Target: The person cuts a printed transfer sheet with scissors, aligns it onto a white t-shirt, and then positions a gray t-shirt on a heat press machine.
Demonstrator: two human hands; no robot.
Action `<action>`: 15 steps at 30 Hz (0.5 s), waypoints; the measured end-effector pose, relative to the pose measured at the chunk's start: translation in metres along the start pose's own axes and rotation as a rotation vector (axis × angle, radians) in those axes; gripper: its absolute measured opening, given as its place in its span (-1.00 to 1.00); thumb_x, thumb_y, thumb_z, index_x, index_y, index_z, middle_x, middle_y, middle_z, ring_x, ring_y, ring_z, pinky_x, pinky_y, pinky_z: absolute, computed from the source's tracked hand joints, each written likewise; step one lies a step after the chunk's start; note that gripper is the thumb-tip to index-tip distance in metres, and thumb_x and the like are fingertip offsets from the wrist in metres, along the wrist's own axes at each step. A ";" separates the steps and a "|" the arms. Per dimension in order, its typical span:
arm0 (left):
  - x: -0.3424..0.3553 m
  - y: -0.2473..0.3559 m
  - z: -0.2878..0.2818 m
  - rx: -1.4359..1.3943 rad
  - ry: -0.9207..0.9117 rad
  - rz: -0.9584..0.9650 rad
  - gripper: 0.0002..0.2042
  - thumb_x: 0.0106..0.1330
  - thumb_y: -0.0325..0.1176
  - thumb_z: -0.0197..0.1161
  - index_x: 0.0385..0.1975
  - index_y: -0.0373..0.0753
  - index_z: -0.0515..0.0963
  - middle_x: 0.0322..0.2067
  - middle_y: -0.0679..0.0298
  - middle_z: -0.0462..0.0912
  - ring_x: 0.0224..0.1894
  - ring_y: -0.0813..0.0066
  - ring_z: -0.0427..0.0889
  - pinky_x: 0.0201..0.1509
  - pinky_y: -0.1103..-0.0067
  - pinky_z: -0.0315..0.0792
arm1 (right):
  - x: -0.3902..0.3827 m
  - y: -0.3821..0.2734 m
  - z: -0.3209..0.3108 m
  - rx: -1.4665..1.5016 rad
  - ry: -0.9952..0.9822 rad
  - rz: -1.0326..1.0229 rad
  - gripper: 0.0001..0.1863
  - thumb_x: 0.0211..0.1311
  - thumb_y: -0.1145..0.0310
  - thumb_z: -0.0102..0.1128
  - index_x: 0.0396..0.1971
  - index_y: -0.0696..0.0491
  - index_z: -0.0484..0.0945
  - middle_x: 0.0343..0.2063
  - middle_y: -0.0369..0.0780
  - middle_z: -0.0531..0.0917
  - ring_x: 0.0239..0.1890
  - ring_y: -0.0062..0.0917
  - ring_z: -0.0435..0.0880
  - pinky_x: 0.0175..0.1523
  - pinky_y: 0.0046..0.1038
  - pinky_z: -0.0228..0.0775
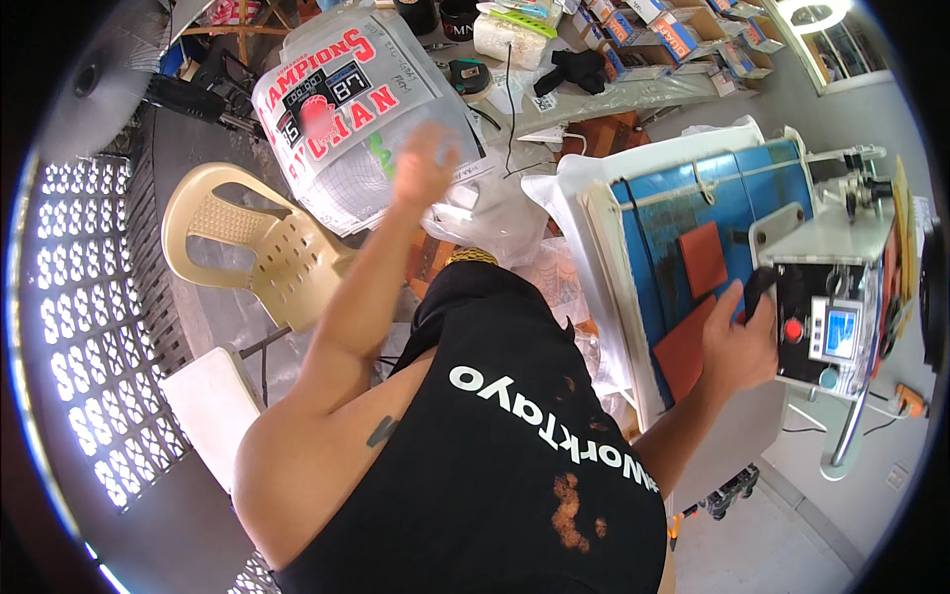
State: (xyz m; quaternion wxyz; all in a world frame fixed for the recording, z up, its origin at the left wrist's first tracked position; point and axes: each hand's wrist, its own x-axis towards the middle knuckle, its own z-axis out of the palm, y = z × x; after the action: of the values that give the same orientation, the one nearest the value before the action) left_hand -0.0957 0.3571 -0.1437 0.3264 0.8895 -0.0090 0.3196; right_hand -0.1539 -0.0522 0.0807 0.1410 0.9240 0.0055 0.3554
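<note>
My left hand point(426, 168), smeared by motion, is over the right side of a pile of large printed sheets point(346, 188) with red and black lettering. Whether its fingers hold anything does not show. On the right, my right hand point(742, 346) closes around the black handle point(759, 287) of a heat press point(831, 297). The press carries a control box with a small lit screen point(842, 333) and a red button point(793, 330). Beside that hand, red-brown flat pads point(702, 257) lie on the blue surface point(653, 223) of the press bed.
A beige plastic chair point(282, 252) stands left of the sheets, with a fan point(89, 79) at the upper left. The back table holds a tape dispenser point(469, 77), a black cloth point(574, 71) and several small boxes point(683, 38). A white stool point(213, 406) is at lower left.
</note>
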 end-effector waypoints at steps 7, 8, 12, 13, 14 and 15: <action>-0.189 -0.021 0.112 -0.044 -1.473 -0.190 -0.56 0.31 -0.07 0.20 0.05 -0.24 0.58 0.02 -0.02 0.64 0.09 0.09 0.61 0.15 0.34 0.45 | -0.048 0.058 -0.033 -0.001 0.013 0.052 -0.65 0.18 0.03 0.33 -0.33 0.05 0.69 -0.56 -0.17 0.68 -0.61 -0.19 0.63 -0.55 -0.23 0.38; -0.183 -0.025 0.109 -0.078 -1.427 -0.337 -0.54 0.30 -0.06 0.20 0.06 -0.25 0.58 0.04 -0.01 0.63 0.10 0.09 0.60 0.16 0.36 0.45 | -0.058 0.068 -0.037 -0.007 0.037 0.050 -0.65 0.21 0.03 0.31 -0.32 0.05 0.70 -0.56 -0.16 0.68 -0.61 -0.18 0.62 -0.55 -0.22 0.38; -0.128 -0.028 0.087 -0.063 -1.509 -0.545 -0.50 0.30 -0.03 0.21 0.07 -0.29 0.57 0.04 0.00 0.63 0.08 0.08 0.61 0.13 0.38 0.47 | -0.109 0.114 -0.056 -0.104 -0.069 0.214 -0.63 0.32 0.03 0.21 -0.27 0.06 0.72 -0.56 -0.11 0.69 -0.62 -0.14 0.62 -0.56 -0.19 0.36; -0.120 -0.034 0.090 -0.067 -1.577 -0.498 -0.50 0.30 -0.01 0.20 0.06 -0.30 0.58 0.00 0.02 0.65 0.06 0.08 0.62 0.12 0.37 0.48 | -0.119 0.126 -0.061 -0.129 -0.076 0.294 -0.63 0.37 0.04 0.15 -0.26 0.05 0.73 -0.55 -0.06 0.69 -0.63 -0.11 0.60 -0.57 -0.17 0.34; -0.112 -0.041 0.089 -0.071 -1.646 -0.449 -0.49 0.31 0.01 0.19 0.05 -0.30 0.58 -0.03 0.04 0.67 0.04 0.08 0.63 0.11 0.36 0.49 | -0.129 0.136 -0.062 -0.138 -0.056 0.322 -0.61 0.37 0.01 0.15 -0.26 0.05 0.74 -0.53 -0.06 0.70 -0.61 -0.13 0.62 -0.54 -0.16 0.37; -0.107 -0.048 0.092 -0.234 -1.530 -0.757 -0.46 0.33 0.06 0.15 0.08 -0.28 0.55 -0.02 0.08 0.66 0.04 0.09 0.62 0.13 0.32 0.47 | -0.139 0.149 -0.056 -0.190 -0.140 0.437 -0.59 0.36 0.00 0.17 -0.26 0.05 0.74 -0.49 -0.04 0.71 -0.54 -0.11 0.64 -0.46 -0.13 0.40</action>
State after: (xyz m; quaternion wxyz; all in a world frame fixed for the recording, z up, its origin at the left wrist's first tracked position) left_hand -0.1182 0.3205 -0.2862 0.4049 0.7640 0.0379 -0.5009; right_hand -0.3078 -0.1966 0.0687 0.1469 0.9083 -0.2374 0.3115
